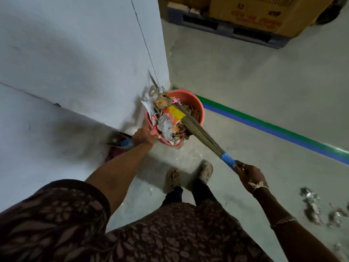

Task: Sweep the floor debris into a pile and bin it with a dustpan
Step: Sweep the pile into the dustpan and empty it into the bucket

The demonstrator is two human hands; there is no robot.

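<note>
While the left hand (144, 136) is curled round a pink handle at the near rim of the bin (190, 100), the head view shows a heap of rubbish (166, 121) (wrappers, foil, dry leaves, a yellow card) sitting right over the bin's mouth. The handle seems to belong to the dustpan (153, 131), but pan and bin are so alike in colour that I cannot tell where one ends and the other begins. The bin stands on the floor (245, 91) against the corner of a pale wall (75, 53), just beside a green and blue painted stripe (273, 129).

The right hand (249, 174) is closed round the end of the broom (200, 133), fingers wrapped just behind its blue tape (228, 160). The bristles reach forward and lie across the heap, their tips past the far edge of it.

My reading is that the binning step is in hand: the loaded pan is held over the bin and the broom is placed to rake the load off. The next move calls for tipping the pan more steeply and drawing the bristles across it so that nothing spills over the rim.

More scraps (311, 205) lie on the floor to the person's right, well apart from the bin, so another round of sweeping looks needed.
</note>
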